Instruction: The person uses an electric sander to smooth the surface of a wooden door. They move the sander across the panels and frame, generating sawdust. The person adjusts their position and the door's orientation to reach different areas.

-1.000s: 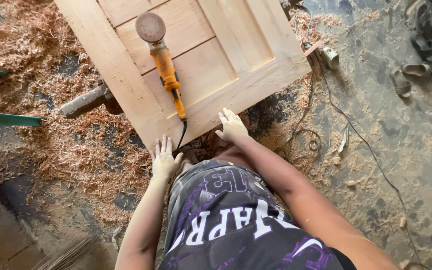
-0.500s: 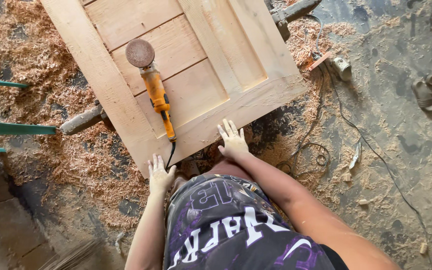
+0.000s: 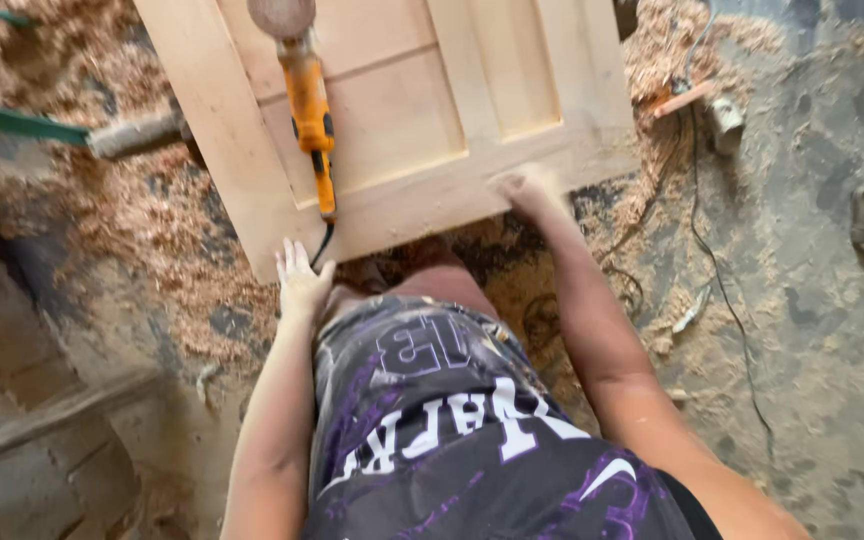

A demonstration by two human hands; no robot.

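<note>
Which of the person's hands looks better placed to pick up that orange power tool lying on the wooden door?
Probably the left hand. It lies at the door's lower edge, just below the orange sander's handle end. The right hand, blurred, sits farther along that edge, away from the tool.

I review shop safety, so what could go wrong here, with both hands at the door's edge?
The orange sander lies loose on the wooden door; if the door tips, it could slide off toward the legs. Its cord drops over the edge right beside the left hand and could snag. The right hand is blurred at the door's edge, and with sawdust heaped all around, footing may be poor.
</note>
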